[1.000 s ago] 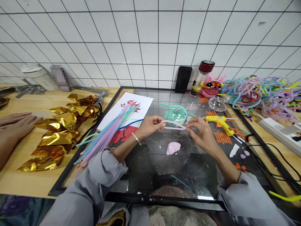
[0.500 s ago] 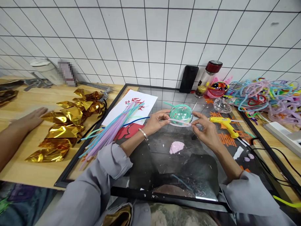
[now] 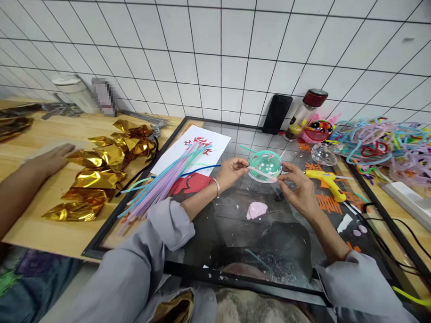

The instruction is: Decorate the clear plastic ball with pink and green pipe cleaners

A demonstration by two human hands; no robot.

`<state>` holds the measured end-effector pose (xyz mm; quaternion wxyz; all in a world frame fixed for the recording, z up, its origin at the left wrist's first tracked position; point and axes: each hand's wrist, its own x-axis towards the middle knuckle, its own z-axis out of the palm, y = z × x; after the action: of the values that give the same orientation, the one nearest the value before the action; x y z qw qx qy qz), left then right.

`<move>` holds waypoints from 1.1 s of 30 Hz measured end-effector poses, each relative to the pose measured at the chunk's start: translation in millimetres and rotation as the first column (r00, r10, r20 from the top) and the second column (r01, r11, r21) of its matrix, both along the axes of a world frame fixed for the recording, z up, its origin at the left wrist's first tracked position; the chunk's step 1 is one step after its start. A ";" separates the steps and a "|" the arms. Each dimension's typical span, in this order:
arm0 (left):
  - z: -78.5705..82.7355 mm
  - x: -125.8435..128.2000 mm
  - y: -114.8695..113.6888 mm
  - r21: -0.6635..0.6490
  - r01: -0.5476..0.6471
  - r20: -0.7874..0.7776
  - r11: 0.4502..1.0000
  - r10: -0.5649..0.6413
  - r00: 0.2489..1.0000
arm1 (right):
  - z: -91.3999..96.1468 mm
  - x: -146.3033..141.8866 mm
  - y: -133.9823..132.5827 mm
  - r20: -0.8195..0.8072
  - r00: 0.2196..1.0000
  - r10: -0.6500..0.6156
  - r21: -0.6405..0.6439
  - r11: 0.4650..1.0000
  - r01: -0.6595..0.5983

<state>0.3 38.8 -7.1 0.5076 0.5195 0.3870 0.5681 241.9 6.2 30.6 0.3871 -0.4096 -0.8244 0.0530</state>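
Observation:
My left hand (image 3: 233,171) and my right hand (image 3: 298,188) each pinch an end of a pale pink pipe cleaner (image 3: 261,173), stretched between them. It lies across the front of a clear half-sphere ringed in teal (image 3: 265,163) that sits on the black glass board (image 3: 269,239). A bundle of purple and teal pipe cleaners (image 3: 161,184) lies left of my left forearm. A pink shell-shaped piece (image 3: 256,210) rests on the board below my hands.
A yellow glue gun (image 3: 324,180) lies right of the sphere, with a second clear dome (image 3: 324,154), a red-capped bottle (image 3: 304,113) and a black phone (image 3: 277,114) behind. A tangle of coloured pipe cleaners (image 3: 389,144) fills the right. Gold foil pieces (image 3: 102,171) and another person's hand (image 3: 49,159) are at left.
My hands carried the pink pipe cleaner forward, from just in front of the half-sphere to against its front. The other person's hand at left has shifted slightly.

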 end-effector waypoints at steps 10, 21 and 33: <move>2.0 2.9 2.6 -0.036 -0.024 0.041 0.999 0.025 0.999 | -3.7 -0.3 2.1 -0.055 0.998 0.026 -0.006 1.000 -0.027; -0.9 -0.6 1.9 -0.037 -0.044 -0.050 0.998 0.042 0.998 | -3.6 4.6 4.8 -0.093 0.995 0.023 -0.083 0.996 -0.031; 1.9 -4.8 -3.1 0.015 -0.089 -0.170 0.996 0.090 0.981 | -9.4 2.8 7.8 -0.139 0.988 0.069 -0.078 0.994 -0.080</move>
<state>-4.5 35.7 -5.2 0.4445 0.5504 0.4498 0.5451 244.7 14.0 21.2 0.4227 -0.3898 -0.8078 0.1298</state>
